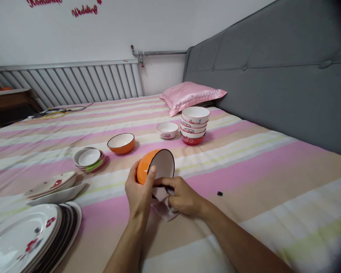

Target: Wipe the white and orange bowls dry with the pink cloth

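Note:
My left hand [139,191] grips an orange bowl [147,167] with a white inside and a dark rim, tilted on its side so the opening faces right. The thumb lies over the rim. In my right hand [184,195] is a pale cloth [161,204], bunched under the fingers at the bowl's lower rim, with a loose end hanging down. Beyond my hands, a second orange bowl [121,144] stands upright on the striped bedsheet [238,170].
At left are a stack of plates [22,235], oblong dishes [52,185] and small nested bowls [89,156]. Farther back stand a patterned white bowl [167,131] and a bowl stack [195,127] near a pink pillow [190,96]. A small black object [219,193] lies at right, before the grey headboard [267,79].

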`<action>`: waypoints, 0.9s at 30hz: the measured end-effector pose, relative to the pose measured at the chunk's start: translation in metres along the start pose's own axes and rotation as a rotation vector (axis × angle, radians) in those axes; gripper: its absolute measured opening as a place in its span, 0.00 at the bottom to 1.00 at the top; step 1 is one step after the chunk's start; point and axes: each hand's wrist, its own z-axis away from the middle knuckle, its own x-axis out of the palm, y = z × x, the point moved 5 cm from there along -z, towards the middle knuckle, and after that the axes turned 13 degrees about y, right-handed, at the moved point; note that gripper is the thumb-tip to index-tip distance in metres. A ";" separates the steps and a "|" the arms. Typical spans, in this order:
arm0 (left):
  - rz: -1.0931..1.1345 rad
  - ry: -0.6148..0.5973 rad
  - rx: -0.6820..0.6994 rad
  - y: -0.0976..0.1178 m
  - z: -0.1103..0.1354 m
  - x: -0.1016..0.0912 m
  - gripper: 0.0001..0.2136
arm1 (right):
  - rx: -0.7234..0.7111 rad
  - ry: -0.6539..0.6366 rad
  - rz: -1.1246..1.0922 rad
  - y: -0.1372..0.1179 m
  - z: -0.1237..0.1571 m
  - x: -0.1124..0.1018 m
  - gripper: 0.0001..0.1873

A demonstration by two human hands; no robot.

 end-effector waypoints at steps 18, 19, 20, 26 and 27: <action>-0.201 -0.106 0.372 0.017 0.014 0.010 0.40 | 0.665 0.386 -1.085 0.041 -0.016 -0.020 0.08; -0.208 -0.122 0.399 0.018 0.016 0.011 0.41 | 0.667 0.410 -1.110 0.039 -0.017 -0.021 0.07; -0.222 -0.138 0.425 0.018 0.018 0.013 0.41 | 0.663 0.441 -1.133 0.038 -0.018 -0.022 0.07; -0.303 -0.226 0.534 0.017 0.020 0.019 0.44 | 0.622 0.517 -1.182 0.029 -0.017 -0.026 0.07; -0.294 -0.227 0.536 0.016 0.020 0.019 0.44 | 0.614 0.481 -1.157 0.029 -0.016 -0.026 0.05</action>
